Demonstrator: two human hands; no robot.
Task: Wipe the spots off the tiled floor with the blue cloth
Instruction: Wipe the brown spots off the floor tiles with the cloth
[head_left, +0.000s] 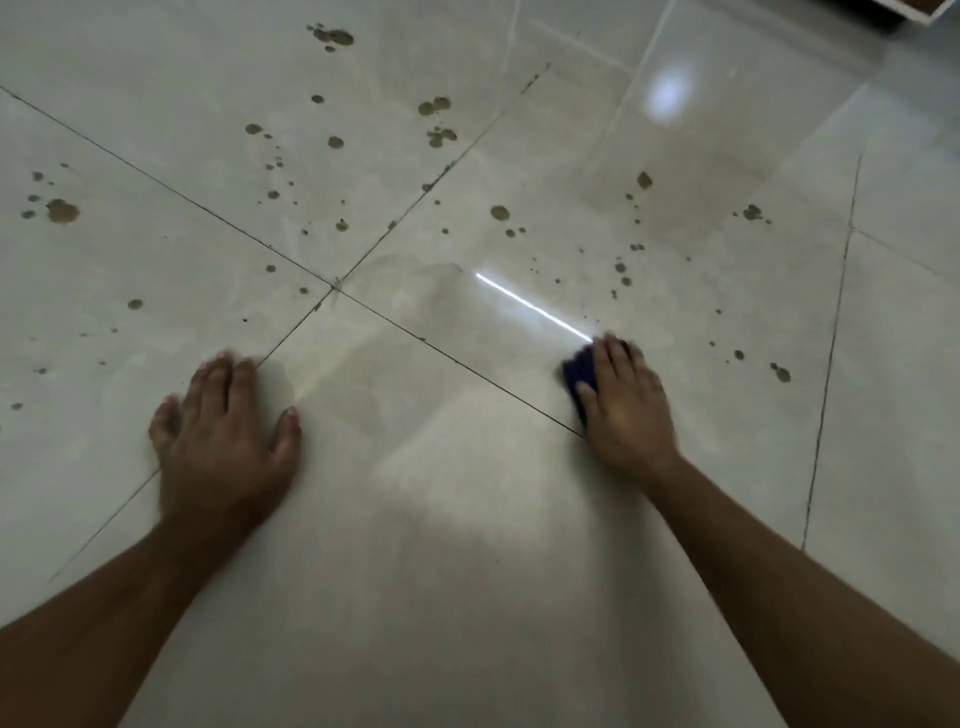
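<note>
The left hand (223, 441) is laid flat, fingers spread, on the glossy pale tiled floor (467, 519); brown spots (62, 210) are scattered beyond. The dark blue cloth (581, 375) is pressed down under the right hand (626, 410), mostly hidden, blurred

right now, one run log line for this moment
left hand flat on floor | right hand pressing blue cloth | spots remain

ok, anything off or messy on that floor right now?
Yes: brown spots are spattered across the tiled floor, mostly on the tiles ahead of both hands. The right hand presses the blue cloth flat; the left hand rests flat on the tile. Nothing looks broken.
</note>
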